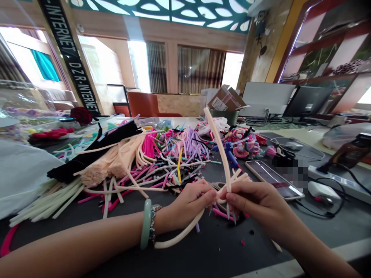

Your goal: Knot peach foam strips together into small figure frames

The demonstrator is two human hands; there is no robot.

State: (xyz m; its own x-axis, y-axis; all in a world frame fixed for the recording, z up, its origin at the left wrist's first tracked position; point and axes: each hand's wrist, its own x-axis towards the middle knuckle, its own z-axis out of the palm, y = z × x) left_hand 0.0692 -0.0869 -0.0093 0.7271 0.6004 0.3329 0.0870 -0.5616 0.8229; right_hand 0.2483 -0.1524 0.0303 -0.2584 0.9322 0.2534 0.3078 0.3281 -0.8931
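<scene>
Cream pipe cleaners [219, 144] are pinched between my two hands over the near part of the table. My right hand [257, 199] is closed, thumb and forefinger on a strand that stands nearly upright above it. Beside it, my left hand [193, 202] is closed on the same cream piece, and a long tail [182, 236] curves down below the wrist. Short cream ends stick out behind the right fingers. How the strands join is hidden by my fingers. A green bangle [146, 224] and a beaded bracelet circle my left wrist.
Bundles of cream pipe cleaners [107, 164], a black bundle [95, 150] and loose coloured strands cover the left and middle. A blue glue gun [230, 154] lies behind my hands. A phone [272, 179], a power strip [342, 181] and cables are at right.
</scene>
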